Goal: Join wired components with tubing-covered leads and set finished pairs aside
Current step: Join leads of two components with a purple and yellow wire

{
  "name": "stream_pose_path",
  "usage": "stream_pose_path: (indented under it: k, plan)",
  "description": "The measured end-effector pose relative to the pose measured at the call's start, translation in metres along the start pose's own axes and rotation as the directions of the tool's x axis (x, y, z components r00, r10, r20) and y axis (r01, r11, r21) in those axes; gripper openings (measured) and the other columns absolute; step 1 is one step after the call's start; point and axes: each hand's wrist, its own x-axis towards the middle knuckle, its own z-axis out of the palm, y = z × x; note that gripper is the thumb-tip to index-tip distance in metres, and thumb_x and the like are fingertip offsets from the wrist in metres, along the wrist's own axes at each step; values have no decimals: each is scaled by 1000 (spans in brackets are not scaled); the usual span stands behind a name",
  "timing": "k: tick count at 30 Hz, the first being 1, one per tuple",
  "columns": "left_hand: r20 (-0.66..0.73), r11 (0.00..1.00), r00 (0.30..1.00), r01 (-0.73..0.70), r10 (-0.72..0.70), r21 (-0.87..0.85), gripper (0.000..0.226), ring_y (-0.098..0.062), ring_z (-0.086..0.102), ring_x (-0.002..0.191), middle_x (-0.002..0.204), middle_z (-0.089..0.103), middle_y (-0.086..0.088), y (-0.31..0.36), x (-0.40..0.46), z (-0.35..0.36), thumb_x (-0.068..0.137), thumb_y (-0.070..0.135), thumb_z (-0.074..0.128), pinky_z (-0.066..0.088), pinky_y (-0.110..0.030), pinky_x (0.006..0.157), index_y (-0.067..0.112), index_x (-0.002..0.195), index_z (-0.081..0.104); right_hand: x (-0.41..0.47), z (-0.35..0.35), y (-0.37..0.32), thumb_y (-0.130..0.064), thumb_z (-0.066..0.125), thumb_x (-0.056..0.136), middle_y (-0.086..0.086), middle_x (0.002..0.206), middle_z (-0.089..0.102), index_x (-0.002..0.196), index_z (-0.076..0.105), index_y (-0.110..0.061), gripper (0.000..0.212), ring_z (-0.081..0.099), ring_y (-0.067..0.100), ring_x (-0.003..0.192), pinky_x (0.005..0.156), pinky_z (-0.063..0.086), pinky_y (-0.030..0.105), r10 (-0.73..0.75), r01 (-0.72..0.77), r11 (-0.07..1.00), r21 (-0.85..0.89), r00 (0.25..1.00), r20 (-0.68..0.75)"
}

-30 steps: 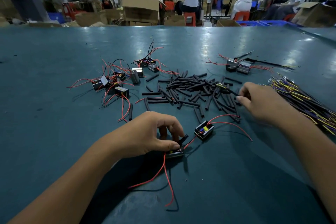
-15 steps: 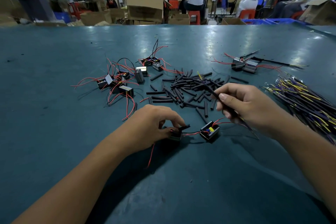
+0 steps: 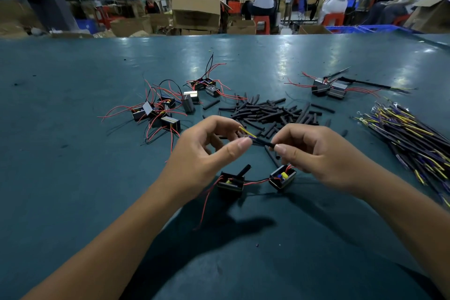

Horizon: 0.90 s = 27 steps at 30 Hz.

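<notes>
1. Two black wired components (image 3: 230, 184) and (image 3: 282, 177), joined by a red wire, lie on the green tabletop (image 3: 73, 178) nearest the front edge.
2. Above them, left hand (image 3: 202, 151) pinches the yellow and purple wire ends of a tubing-covered lead (image 3: 260, 142); right hand (image 3: 314, 151) pinches its black tubing.
3. Loose tubing pieces (image 3: 270, 112) lie mid-table.
4. Finished pairs (image 3: 165, 109) lie toward the left edge, lead bundle (image 3: 409, 139) toward the right.

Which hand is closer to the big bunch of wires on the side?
Right. The right hand is beside the wire bunch, though apart from it; the left hand is farther over, beyond the right.
</notes>
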Motion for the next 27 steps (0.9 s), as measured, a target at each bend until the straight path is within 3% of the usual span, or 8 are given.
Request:
stream_pose_path:
  k: [3, 7, 16, 21, 27]
  plan:
    - [6, 1000, 1000, -1, 1, 12, 27, -4, 50, 66, 85, 67, 16, -1, -3, 6, 82, 47, 75, 41, -18, 60, 29, 102, 70, -1, 5, -3, -22, 62, 96, -8, 75, 68, 93, 66, -24, 6, 62, 1, 68, 65, 45, 13, -22, 23, 1000, -8, 999, 26]
    - [-33, 999, 999, -28, 28, 18, 15, -4, 52, 65, 76, 66, 10, -2, -3, 8, 87, 40, 72, 43, -19, 58, 25, 89, 73, -2, 8, -5, -25, 61, 97, -9, 78, 68, 93, 66, -27, 6, 64, 3, 71, 67, 46, 13, -43, 44, 998, -34, 999, 26]
    - [-41, 991, 998, -48, 53, 126, 11, 0, 51, 61, 76, 67, 11, -2, -2, 2, 92, 37, 67, 38, -10, 59, 28, 89, 72, -1, 8, -5, -21, 62, 97, -17, 77, 65, 93, 66, -25, 8, 63, 0, 71, 66, 43, 9, -44, 43, 996, -75, 999, -11]
    - [-31, 973, 995, -84, 92, 214, 16, 1, 49, 59, 75, 65, 12, -1, -2, 1, 94, 39, 63, 36, -7, 58, 26, 89, 71, -2, 6, -5, -25, 61, 99, -12, 77, 66, 91, 66, -29, 10, 59, 1, 67, 64, 43, 14, -15, 15, 997, -80, 1000, -4]
    - [54, 982, 993, -110, 103, 151, 14, 2, 49, 58, 72, 65, 10, 3, -7, 14, 92, 38, 66, 35, -9, 56, 28, 84, 71, -4, 13, -13, -35, 64, 95, -3, 78, 68, 96, 67, -29, 7, 63, 10, 67, 61, 50, 22, -66, 66, 997, -40, 998, 18]
